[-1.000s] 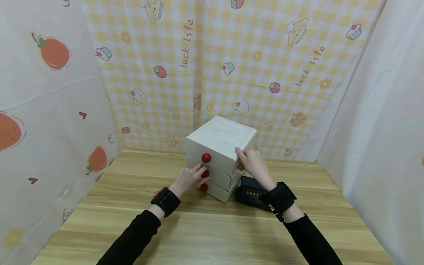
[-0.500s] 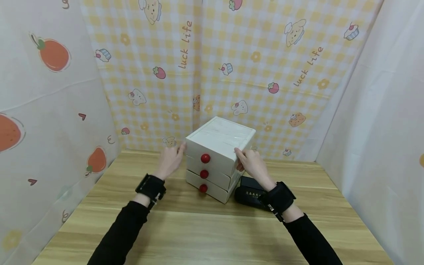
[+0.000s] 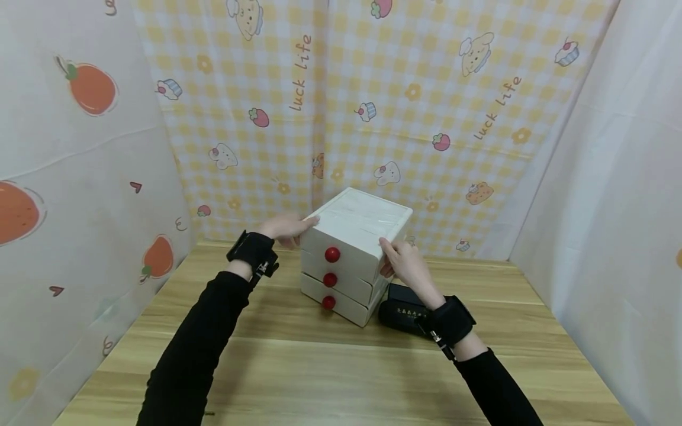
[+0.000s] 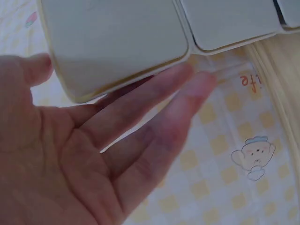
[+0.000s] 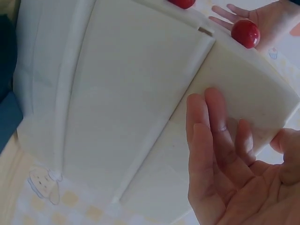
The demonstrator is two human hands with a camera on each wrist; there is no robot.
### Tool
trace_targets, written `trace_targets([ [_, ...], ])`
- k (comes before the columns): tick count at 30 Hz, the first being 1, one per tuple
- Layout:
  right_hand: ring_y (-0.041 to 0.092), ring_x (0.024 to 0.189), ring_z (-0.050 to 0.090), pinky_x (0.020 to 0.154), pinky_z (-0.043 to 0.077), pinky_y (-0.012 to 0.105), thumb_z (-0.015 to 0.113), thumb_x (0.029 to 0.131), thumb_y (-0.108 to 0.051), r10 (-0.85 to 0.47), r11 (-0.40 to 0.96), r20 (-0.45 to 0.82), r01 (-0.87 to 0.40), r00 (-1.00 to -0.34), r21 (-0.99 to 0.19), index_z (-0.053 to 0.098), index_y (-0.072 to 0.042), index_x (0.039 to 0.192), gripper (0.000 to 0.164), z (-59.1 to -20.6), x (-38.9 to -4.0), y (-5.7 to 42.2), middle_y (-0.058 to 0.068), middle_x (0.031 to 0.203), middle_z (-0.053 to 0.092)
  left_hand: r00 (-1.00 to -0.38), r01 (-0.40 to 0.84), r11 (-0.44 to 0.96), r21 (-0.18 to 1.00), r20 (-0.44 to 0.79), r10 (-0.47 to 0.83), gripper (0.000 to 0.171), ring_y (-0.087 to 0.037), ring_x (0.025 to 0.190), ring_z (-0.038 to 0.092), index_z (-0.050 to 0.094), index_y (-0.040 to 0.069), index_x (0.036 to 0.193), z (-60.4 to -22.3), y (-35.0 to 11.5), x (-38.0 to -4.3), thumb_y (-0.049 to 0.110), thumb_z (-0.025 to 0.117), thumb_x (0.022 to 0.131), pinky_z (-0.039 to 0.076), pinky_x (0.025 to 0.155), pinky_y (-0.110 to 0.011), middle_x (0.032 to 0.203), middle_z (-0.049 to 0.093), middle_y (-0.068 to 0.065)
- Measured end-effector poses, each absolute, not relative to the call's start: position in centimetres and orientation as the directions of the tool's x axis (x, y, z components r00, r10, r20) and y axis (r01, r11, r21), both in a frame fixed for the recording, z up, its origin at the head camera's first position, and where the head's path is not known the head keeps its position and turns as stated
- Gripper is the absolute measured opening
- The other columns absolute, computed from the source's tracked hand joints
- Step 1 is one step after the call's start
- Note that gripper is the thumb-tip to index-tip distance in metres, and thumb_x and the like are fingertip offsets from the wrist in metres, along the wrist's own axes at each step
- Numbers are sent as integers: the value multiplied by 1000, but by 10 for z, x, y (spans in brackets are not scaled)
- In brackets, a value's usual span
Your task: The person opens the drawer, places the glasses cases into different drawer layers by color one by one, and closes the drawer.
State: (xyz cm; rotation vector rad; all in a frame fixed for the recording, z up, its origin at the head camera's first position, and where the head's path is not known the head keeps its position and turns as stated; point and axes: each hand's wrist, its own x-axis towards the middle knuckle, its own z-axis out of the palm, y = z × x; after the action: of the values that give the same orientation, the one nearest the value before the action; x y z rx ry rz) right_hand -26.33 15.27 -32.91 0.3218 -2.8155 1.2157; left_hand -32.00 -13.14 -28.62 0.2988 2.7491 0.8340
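Observation:
A white box with several stacked drawers stands on the wooden table, one corner towards me. Red round knobs sit on the drawer fronts, which look pushed in. My left hand is at its upper left edge, thumb over the top. In the left wrist view the left fingers extend fairly straight along the side wall. My right hand holds the upper right edge, thumb on top and bent fingers against the side, as the right wrist view shows with its fingertips on the wall.
A black case with gold lettering lies on the table right of the box, partly under my right forearm. Behind stands a yellow checked curtain; white cloth walls close off both sides. The wooden table stretches in front.
My left hand moved from the drawer knobs out to the box's left side, then up so its thumb lies over the top edge. The right hand stayed at the right edge.

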Motion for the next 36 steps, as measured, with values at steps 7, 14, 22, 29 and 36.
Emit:
trace_targets([
  [7, 18, 67, 65, 65, 52, 27, 36, 101, -45, -138, 608, 307, -326, -941, -724, 64, -9, 83, 50, -347, -248, 149, 9, 73, 68, -938, 52, 854, 517, -268, 219, 63, -27, 76, 67, 54, -4, 124, -275, -122, -320, 49, 30, 100, 56, 75, -36, 102, 67, -27],
  [14, 2, 41, 36, 42, 23, 14, 59, 94, -17, -259, 748, 743, -615, -618, -251, 56, -12, 70, 25, -375, -224, 121, -5, 51, 51, -927, 54, 865, 498, -298, 229, 65, -18, 63, 62, 60, -9, 114, -271, -121, -325, 48, 31, 100, 53, 67, -32, 94, 71, -26],
  [22, 5, 41, 38, 41, 16, 15, 71, 84, -18, -449, 781, 708, -625, -545, 14, 54, -14, 73, 20, -415, -226, 88, -7, 51, 45, -925, 29, 867, 497, -315, 211, 63, -25, 76, 68, 54, -4, 127, -272, -120, -324, 49, 31, 100, 55, 71, -32, 95, 71, -23],
  [29, 16, 45, 53, 36, 32, 28, 73, 82, -27, -505, 833, 597, -534, -623, 147, 57, -11, 80, 23, -433, -233, 71, 1, 57, 53, -927, 24, 858, 513, -309, 211, 62, -27, 80, 68, 51, -2, 130, -274, -120, -324, 48, 30, 100, 55, 81, -40, 95, 70, -24],
  [36, 14, 43, 51, 36, 36, 28, 75, 78, -40, -565, 824, 539, -456, -625, 335, 61, -12, 86, 32, -448, -237, 57, 0, 56, 52, -924, 10, 854, 521, -322, 207, 61, -30, 87, 69, 48, -1, 133, -275, -120, -324, 47, 29, 101, 55, 84, -41, 102, 68, -26],
])
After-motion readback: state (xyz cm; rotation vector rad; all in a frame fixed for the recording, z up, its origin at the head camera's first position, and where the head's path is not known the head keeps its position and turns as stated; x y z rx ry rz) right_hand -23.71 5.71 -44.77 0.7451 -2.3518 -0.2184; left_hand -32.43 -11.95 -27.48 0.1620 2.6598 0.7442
